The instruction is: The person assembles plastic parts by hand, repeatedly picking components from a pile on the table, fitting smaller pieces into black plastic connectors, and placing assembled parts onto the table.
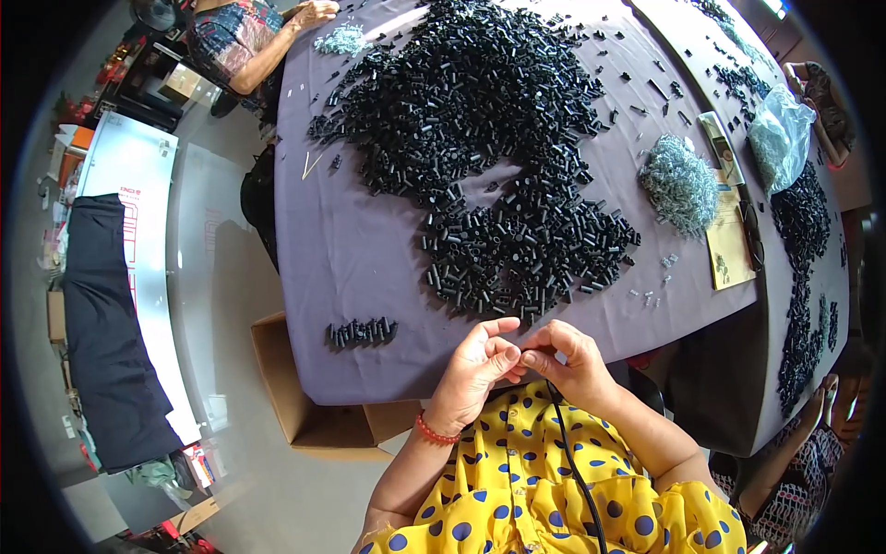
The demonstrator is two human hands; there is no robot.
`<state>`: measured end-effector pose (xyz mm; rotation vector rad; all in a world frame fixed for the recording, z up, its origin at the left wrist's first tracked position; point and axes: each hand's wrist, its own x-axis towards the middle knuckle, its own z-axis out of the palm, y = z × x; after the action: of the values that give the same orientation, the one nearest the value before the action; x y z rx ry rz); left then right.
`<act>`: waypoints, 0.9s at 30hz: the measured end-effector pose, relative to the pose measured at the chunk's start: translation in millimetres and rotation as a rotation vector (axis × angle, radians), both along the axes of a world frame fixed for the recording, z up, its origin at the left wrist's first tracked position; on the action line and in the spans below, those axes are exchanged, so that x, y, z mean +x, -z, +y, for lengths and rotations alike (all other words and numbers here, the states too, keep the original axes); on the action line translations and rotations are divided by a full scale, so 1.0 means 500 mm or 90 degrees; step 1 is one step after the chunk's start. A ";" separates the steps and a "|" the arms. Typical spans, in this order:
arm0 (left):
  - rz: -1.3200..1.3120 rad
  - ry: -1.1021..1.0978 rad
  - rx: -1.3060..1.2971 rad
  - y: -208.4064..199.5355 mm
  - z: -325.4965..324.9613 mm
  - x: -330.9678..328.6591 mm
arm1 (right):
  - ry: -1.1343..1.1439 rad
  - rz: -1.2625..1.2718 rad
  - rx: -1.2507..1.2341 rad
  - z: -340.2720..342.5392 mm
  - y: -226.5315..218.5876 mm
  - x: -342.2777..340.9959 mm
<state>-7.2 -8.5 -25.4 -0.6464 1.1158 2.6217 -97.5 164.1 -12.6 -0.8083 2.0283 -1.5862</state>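
- Currently, the left hand (480, 363) and the right hand (574, 351) are held together at the near edge of the cloth-covered worktop (369, 268), thumbs and forefingers bent toward one another; whether a small part is gripped between them cannot be told. The hands are probably kept close to the body for steadiness and a clear view.
- An open cardboard box (269, 365) is set below the worktop's edge, left of the hands, presumably to be within reach.
- A small batch of black pieces (362, 332) is laid in a rough row on the left, likely kept apart to avoid mixing.
- The main heap of black cylinders (531, 245) is spread from just beyond the fingertips to the far side; only a short reach is thus needed, it is judged.
- Clear parts (680, 189) are mounded to the heap's right, apparently sorted by kind.
- A yellow pad (729, 254) is laid beside that mound.
- Farthest, a co-worker's hand (318, 11) is seen near a smaller pale mound (340, 40).
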 end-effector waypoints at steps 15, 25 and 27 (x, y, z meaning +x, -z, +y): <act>0.192 -0.036 -1.166 0.027 -0.005 -0.058 | 0.119 0.427 0.217 0.045 0.038 -0.010; 0.234 -0.002 -1.182 0.018 0.008 -0.045 | 0.251 0.290 0.127 0.078 0.050 0.004; 0.229 0.006 -1.180 0.016 0.018 -0.048 | 0.243 0.399 0.165 0.068 0.052 0.007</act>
<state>-31.1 0.3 -33.6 -0.2718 3.3445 0.8967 -94.1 198.2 -38.7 -0.9398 2.9107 -1.2988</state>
